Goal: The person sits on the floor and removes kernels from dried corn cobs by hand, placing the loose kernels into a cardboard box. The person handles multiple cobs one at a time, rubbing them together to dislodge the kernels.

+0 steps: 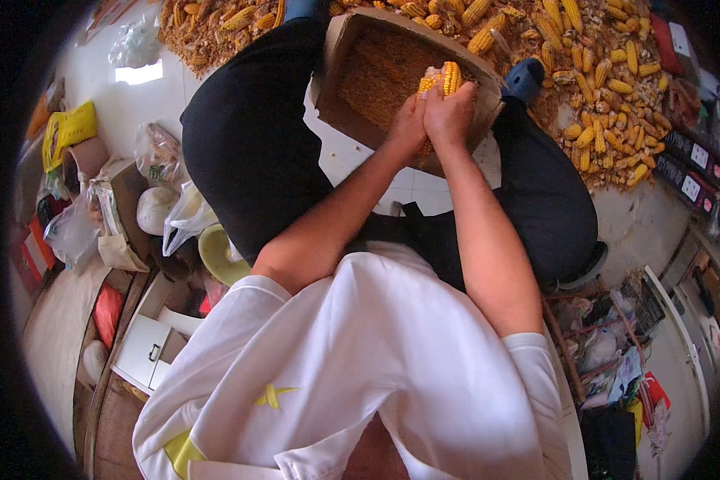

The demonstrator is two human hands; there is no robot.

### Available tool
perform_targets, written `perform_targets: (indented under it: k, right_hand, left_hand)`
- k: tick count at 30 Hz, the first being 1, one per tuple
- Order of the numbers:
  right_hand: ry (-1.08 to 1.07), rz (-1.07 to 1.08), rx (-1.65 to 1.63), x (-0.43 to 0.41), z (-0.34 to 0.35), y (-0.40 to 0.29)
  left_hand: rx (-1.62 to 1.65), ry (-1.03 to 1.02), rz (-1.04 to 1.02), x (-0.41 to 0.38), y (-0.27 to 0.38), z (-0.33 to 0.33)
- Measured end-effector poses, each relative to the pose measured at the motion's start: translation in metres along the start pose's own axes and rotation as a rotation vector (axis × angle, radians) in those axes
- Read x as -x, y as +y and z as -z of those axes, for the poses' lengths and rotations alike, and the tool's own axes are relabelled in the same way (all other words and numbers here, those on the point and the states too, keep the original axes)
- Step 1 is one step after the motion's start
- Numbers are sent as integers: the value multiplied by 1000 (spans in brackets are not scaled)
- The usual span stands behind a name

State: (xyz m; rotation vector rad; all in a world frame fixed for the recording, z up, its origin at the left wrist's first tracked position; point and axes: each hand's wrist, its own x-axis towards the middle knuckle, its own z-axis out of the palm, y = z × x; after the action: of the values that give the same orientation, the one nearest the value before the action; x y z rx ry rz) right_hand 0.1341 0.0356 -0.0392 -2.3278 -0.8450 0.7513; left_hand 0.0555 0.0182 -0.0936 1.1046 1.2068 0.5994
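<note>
Both hands meet above the right side of an open cardboard box [345, 105] between my knees. My left hand [409, 125] is closed around a partly stripped corn cob [430, 79], whose pale core shows among the yellow kernels. Pressed against it, my right hand [451, 114] grips a fuller yellow corn cob [452, 77]. The fingers hide the lower ends of both cobs. Inside the box lies a layer of loose corn kernels [372, 75], orange-brown in the shade.
A heap of corn cobs [600, 78] spreads beyond the box and to the right. Blue shoes [523, 79] flank the box. On the left stand a cardboard carton [123, 198], a white plastic bag [187, 213] and a green round basin [219, 255]. Dark printed boxes [693, 159] lie far right.
</note>
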Motion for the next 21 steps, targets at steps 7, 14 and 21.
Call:
perform_targets:
  k: [7, 14, 21]
  right_hand:
    - [80, -50, -3, -10, -11, 22]
    - [-59, -282, -322, -34, -7, 44]
    - [-54, -206, -139, -23, -3, 13]
  left_hand:
    - [342, 13, 265, 11, 23, -3]
    - [481, 20, 336, 4, 1, -5]
    - [13, 73, 69, 13, 14, -4]
